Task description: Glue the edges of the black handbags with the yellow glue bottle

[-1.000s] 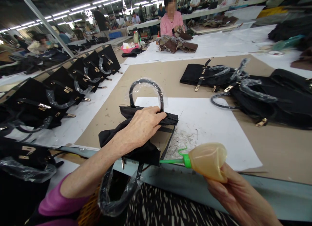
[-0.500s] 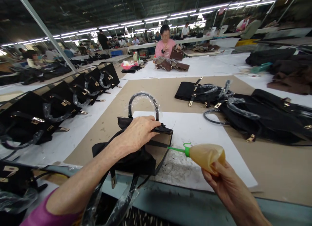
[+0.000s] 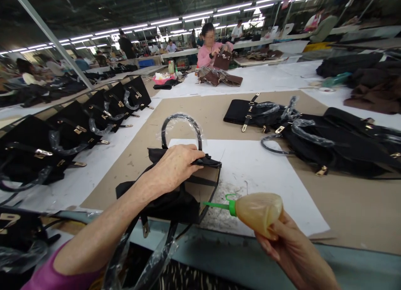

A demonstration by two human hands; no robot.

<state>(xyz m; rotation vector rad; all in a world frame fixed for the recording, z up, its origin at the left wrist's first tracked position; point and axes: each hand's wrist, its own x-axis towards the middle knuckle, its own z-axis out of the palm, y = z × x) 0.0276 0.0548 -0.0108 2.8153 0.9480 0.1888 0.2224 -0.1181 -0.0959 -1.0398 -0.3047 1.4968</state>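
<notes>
A black handbag (image 3: 172,206) lies on its side at the table's near edge, its plastic-wrapped handle (image 3: 181,117) standing up behind. My left hand (image 3: 180,165) grips the bag's upper edge, thumb and fingers closed on the black fabric. Stiff tan board (image 3: 205,190) shows in the bag's open right end. My right hand (image 3: 282,235) is wrapped round a soft squeeze bottle (image 3: 258,210) of amber liquid, probably glue. Its green nozzle (image 3: 216,205) points left, the tip at the lower part of the board. Whether the tip touches is hard to tell.
A row of black handbags (image 3: 72,127) stands along the left. More black bags (image 3: 313,135) lie at the right on brown board. White paper (image 3: 244,160), smudged dark, lies under the work. A co-worker in pink (image 3: 209,52) handles a brown bag (image 3: 223,60) across the table.
The bottle in my right hand has moved left and down, its nozzle tip going from the board's upper part to its lower part. My left hand keeps its hold on the bag.
</notes>
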